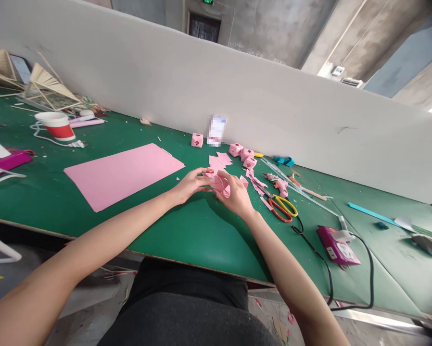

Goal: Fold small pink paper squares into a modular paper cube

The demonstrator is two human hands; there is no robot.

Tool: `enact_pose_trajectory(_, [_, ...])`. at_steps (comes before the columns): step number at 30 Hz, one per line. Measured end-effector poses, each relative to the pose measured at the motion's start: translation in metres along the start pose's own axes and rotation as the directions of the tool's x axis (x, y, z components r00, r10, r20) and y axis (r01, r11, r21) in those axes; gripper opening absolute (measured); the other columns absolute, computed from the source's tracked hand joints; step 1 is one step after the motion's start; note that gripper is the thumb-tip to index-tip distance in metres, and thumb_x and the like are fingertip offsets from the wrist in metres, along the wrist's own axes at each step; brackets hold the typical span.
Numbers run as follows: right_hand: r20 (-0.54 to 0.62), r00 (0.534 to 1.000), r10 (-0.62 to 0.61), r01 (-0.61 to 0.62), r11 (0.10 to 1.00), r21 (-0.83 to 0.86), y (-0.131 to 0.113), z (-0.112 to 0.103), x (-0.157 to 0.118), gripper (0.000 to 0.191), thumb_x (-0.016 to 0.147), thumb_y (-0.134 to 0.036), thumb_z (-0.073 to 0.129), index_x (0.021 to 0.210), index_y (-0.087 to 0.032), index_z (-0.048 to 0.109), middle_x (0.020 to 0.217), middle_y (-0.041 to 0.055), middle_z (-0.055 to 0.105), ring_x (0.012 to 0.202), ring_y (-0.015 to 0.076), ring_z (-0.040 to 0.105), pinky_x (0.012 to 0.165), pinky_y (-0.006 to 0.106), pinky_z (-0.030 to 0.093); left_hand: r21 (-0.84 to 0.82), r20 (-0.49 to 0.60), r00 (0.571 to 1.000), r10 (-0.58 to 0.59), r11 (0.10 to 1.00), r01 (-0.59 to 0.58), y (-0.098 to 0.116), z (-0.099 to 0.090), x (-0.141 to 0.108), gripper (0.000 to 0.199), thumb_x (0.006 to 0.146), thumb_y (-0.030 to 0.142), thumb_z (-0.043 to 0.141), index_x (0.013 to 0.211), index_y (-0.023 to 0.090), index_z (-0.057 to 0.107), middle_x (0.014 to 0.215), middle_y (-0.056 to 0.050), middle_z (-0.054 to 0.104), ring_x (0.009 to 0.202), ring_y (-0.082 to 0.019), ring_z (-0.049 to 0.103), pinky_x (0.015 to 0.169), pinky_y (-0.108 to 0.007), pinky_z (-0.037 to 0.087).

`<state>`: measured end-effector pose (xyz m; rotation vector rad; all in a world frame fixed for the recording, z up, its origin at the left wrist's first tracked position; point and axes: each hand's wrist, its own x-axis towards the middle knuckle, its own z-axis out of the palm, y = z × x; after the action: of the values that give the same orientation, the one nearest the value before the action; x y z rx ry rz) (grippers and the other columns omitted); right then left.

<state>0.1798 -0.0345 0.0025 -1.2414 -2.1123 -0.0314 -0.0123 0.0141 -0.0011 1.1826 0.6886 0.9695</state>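
Observation:
Between my two hands is a piece of folded pink paper (223,186), partly hidden by the fingers. My left hand (193,185) grips its left side, with something small and red at the fingertips. My right hand (236,193) closes round its right side. Just beyond lie loose pink paper pieces (219,160). Several small pink paper boxes with dark red diamond marks (236,149) stand behind them, and one more box (197,140) is farther left. Scissors with red and yellow handles (283,207) rest right of my right hand, beside pink scraps.
A large pink sheet (124,175) lies at left, near a red-and-white paper cup (55,126). At right are a pink glue gun (279,185) and a purple power strip (337,246) with a black cord. A phone (216,130) leans against the white partition (147,77).

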Motion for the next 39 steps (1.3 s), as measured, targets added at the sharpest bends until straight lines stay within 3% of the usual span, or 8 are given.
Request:
enact_pose_trajectory(3, [0.003, 1.0, 0.006, -0.006, 1.0, 0.014, 0.001, 0.0, 0.0, 0.055, 0.089, -0.029, 0.061, 0.142, -0.022, 0.048, 0.135, 0.01, 0.065, 0.123, 0.0288, 0.06, 0.104, 0.046, 0.049, 0.069, -0.002, 0.999, 0.034, 0.997, -0.034, -0.003, -0.001, 0.001, 0.044, 0.077, 0.027, 0.081, 0.115, 0.018, 0.06, 0.104, -0.008, 0.071, 0.091, -0.019, 0.07, 0.077, -0.034, 0.059])
enact_pose_trajectory(7, [0.044, 0.999, 0.013, -0.014, 0.999, 0.037, 0.001, 0.001, -0.001, 0.061, 0.085, -0.02, 0.058, 0.144, -0.023, 0.045, 0.137, 0.0099, 0.063, 0.122, 0.0285, 0.061, 0.104, 0.047, 0.05, 0.281, -0.062, 0.978, 0.201, 0.943, -0.176, -0.004, 0.003, 0.0, 0.047, 0.075, 0.031, 0.082, 0.114, 0.019, 0.057, 0.101, -0.007, 0.07, 0.095, -0.022, 0.068, 0.071, -0.031, 0.057])
enact_pose_trajectory(10, [0.042, 0.999, -0.021, 0.018, 0.998, 0.062, 0.003, 0.003, -0.001, 0.064, 0.084, -0.017, 0.056, 0.146, -0.022, 0.044, 0.14, 0.0107, 0.061, 0.126, 0.0273, 0.059, 0.107, 0.046, 0.049, 0.315, -0.082, 0.962, 0.262, 0.922, -0.224, -0.003, 0.005, -0.001, 0.042, 0.078, 0.032, 0.079, 0.111, 0.018, 0.057, 0.098, -0.007, 0.07, 0.091, -0.021, 0.069, 0.072, -0.031, 0.057])
enact_pose_trajectory(17, [0.051, 0.998, -0.023, 0.019, 0.996, 0.088, 0.002, 0.005, -0.002, 0.066, 0.086, -0.017, 0.056, 0.149, -0.024, 0.04, 0.144, 0.0108, 0.059, 0.133, 0.0273, 0.056, 0.109, 0.048, 0.049, 0.182, -0.078, 0.99, 0.119, 0.978, -0.103, -0.003, 0.003, 0.0, 0.041, 0.077, 0.025, 0.076, 0.111, 0.019, 0.055, 0.099, -0.005, 0.072, 0.085, -0.018, 0.069, 0.073, -0.031, 0.056])
enact_pose_trajectory(27, [0.03, 0.993, -0.115, 0.108, 0.981, 0.162, -0.004, 0.007, -0.003, 0.072, 0.086, -0.014, 0.055, 0.154, -0.025, 0.032, 0.151, 0.0102, 0.053, 0.137, 0.0252, 0.055, 0.109, 0.044, 0.051, 0.157, -0.013, 0.993, 0.121, 0.981, -0.118, -0.003, 0.003, -0.001, 0.047, 0.074, 0.018, 0.075, 0.115, 0.019, 0.052, 0.102, -0.004, 0.069, 0.09, -0.018, 0.07, 0.08, -0.032, 0.055])
enact_pose_trajectory(34, [0.026, 0.991, -0.132, 0.125, 0.974, 0.188, -0.005, 0.009, -0.004, 0.073, 0.087, -0.015, 0.054, 0.155, -0.023, 0.029, 0.154, 0.0117, 0.05, 0.138, 0.0252, 0.054, 0.109, 0.044, 0.052, 0.172, -0.03, 0.991, 0.131, 0.977, -0.124, -0.004, 0.001, 0.0, 0.051, 0.076, 0.031, 0.081, 0.117, 0.019, 0.054, 0.105, -0.005, 0.069, 0.09, -0.018, 0.07, 0.079, -0.03, 0.053])
enact_pose_trajectory(39, [0.038, 0.99, -0.138, 0.128, 0.974, 0.188, -0.007, 0.01, -0.003, 0.075, 0.087, -0.014, 0.055, 0.156, -0.024, 0.027, 0.155, 0.0117, 0.048, 0.14, 0.0254, 0.052, 0.112, 0.046, 0.049, 0.268, -0.067, 0.983, 0.172, 0.952, -0.149, -0.003, 0.001, 0.0, 0.048, 0.078, 0.042, 0.079, 0.114, 0.019, 0.057, 0.096, -0.004, 0.07, 0.079, -0.017, 0.066, 0.064, -0.026, 0.047])
